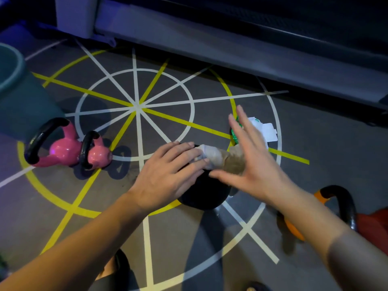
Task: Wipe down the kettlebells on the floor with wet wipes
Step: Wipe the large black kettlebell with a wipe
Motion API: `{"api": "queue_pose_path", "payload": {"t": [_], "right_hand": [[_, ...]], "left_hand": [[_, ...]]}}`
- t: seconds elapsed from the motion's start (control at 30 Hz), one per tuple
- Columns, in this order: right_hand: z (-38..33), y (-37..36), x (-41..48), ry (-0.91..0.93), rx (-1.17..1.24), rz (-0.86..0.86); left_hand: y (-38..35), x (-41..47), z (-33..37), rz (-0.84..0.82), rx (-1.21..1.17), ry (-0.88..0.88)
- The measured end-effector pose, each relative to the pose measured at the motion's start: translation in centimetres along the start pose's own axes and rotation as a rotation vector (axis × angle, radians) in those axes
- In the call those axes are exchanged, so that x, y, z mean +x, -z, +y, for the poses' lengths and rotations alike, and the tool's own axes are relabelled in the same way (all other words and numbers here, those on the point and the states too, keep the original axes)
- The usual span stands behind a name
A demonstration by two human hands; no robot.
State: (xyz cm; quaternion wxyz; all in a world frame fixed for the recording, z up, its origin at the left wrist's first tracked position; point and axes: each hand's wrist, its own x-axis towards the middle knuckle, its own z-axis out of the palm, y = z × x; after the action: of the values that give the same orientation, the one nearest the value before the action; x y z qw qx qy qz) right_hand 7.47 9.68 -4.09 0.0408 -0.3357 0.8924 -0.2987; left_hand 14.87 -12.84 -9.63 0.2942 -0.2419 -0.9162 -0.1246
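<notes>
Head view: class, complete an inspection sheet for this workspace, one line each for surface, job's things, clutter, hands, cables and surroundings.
Surface: grey floor marked with white and yellow lines.
Job's things: black kettlebell at centre with a wet wipe draped over its top; larger pink kettlebell and smaller pink kettlebell lying on their sides at left; orange kettlebell at right; wipes pack beyond the right hand.
Clutter: red item at the right edge, unidentifiable.
Hands: left hand presses straight fingers on the wipe; right hand open, fingers spread, blurred.
Cables: nothing seen.
Surroundings: teal bin at left; machine base behind.
</notes>
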Motion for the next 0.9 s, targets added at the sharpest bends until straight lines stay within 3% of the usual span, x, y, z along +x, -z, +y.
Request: {"api": "queue_pose_path", "payload": {"t": [0.07,0.13,0.27,0.47,0.53,0.63,0.7,0.9], "right_hand": [[1.2,0.3,-1.7,-0.014,-0.018,0.27],[2.0,-0.5,-3.3,-0.045,-0.037,0.309],[2.6,-2.3,-3.4,-0.2,0.073,0.092],[2.8,-1.3,0.3,-0.36,-0.041,-0.238],[2.5,-1.6,0.0,-0.306,-0.161,-0.182],[2.2,-3.8,-1.2,-0.095,-0.381,0.146],[2.1,-5.1,-1.7,-0.03,-0.428,0.273],[2.7,-4.5,-3.7,-0.038,-0.252,0.15]], "left_hand": [[0.1,0.2,0.2,0.022,0.028,0.004],[0.1,0.5,0.4,0.021,0.053,0.004],[0.5,1.8,0.8,-0.05,0.085,0.024],[1.3,5.1,1.2,-0.316,-0.059,0.211],[1.5,6.5,1.1,-0.457,-0.118,0.31],[1.0,8.4,1.2,-0.593,-0.047,0.273],[0.4,8.9,1.8,-0.637,0.001,0.243],[-0.1,7.8,4.9,-0.549,0.3,0.187]]}}
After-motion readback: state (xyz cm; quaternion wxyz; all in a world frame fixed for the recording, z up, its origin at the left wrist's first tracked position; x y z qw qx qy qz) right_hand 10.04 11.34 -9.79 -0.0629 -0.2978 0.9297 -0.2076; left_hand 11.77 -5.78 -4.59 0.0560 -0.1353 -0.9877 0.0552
